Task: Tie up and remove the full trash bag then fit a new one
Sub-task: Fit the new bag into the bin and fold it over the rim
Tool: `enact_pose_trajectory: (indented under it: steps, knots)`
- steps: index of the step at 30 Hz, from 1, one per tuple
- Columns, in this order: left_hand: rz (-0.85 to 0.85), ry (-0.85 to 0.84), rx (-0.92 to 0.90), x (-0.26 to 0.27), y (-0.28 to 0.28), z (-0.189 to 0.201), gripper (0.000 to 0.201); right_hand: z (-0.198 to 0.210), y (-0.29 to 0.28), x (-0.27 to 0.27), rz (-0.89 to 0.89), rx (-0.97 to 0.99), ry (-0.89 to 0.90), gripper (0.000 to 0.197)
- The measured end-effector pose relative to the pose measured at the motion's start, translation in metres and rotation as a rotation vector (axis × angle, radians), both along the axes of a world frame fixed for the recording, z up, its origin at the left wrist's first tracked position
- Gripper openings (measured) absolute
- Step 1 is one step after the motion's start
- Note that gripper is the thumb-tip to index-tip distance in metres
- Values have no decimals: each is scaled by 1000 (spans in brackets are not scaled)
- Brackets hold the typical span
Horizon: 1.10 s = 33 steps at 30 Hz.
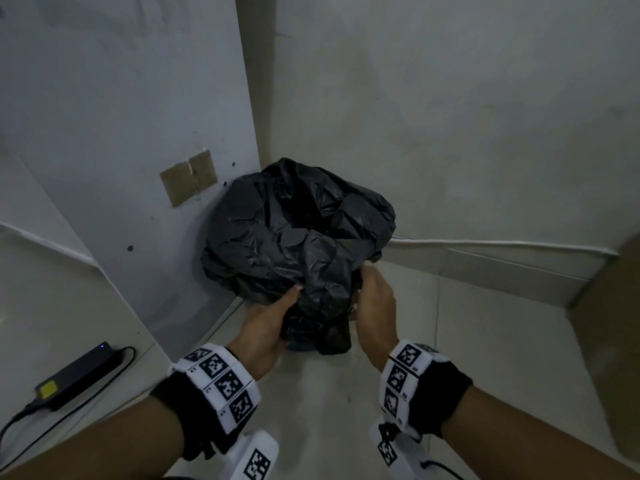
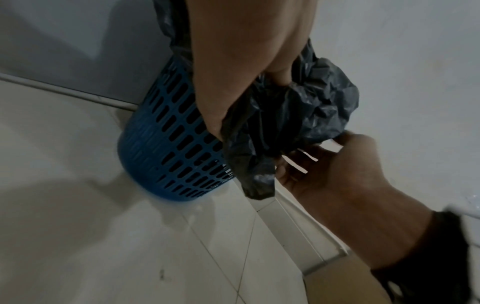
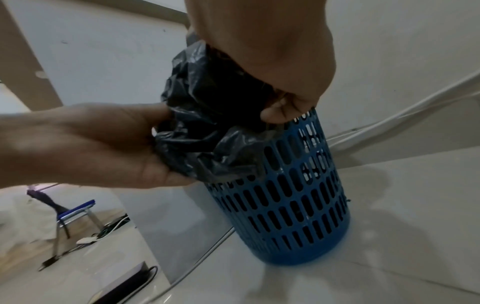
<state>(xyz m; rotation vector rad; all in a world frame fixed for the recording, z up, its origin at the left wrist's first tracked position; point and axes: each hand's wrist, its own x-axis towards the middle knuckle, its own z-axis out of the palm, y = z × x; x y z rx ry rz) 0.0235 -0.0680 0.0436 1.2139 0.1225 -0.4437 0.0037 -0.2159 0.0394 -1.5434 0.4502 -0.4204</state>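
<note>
Trash bag (image 1: 298,230) in blue bin (image 3: 291,197), wall corner (image 1: 258,116) behind

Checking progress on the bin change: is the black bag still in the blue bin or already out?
Still in: the black bag sits in the blue bin, draped over its rim, its near edge gripped by both hands.
</note>
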Motion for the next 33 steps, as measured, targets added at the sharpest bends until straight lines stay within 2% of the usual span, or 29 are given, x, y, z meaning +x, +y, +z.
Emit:
enact_pose_trajectory:
  steps: [2, 3, 7, 12, 15, 18, 21, 23, 25, 27, 28, 30, 33]
  knots:
    - [58, -42, 72, 2, -2, -1, 50, -1, 7, -7, 73, -40, -12, 57]
    - [75, -53, 109, 3, -3, -2, 47, -3, 11, -10, 99, -121, -22, 60]
    - [143, -24, 138, 1, -9, -5, 37, -7, 22, -14, 128, -444, -28, 44]
    - [142, 19, 86, -11, -18, 2, 32, 3, 16, 4, 83, -401, 229, 31]
    - [121, -79, 145, -18, -24, 12, 31, 4, 24, -3, 144, -502, 88, 13]
    - [116, -169, 276, -16, -24, 13, 30, -9, 33, -16, 241, -556, -45, 19]
    - [188, -148, 363, -7, -18, 11, 31, -11, 28, -19, 331, -499, 9, 27]
    - [215, -119, 399, -2, -16, 10, 38, -7, 24, -16, 283, -386, 21, 32]
    - [219, -122, 410, -1, -15, 8, 39, 0, 22, -11, 186, -125, 80, 32]
    - [215, -130, 394, -3, -16, 8, 38, 5, 19, -4, 216, 226, 184, 53]
    - [221, -122, 383, -4, -17, 9, 38, 7, 17, 1, 215, 329, 197, 59]
    - [263, -89, 358, -3, -17, 8, 42, 11, 18, 7, 140, 298, 159, 47]
    - [324, 9, 259, -3, -18, 5, 52, 15, 27, 6, 76, 68, 124, 19]
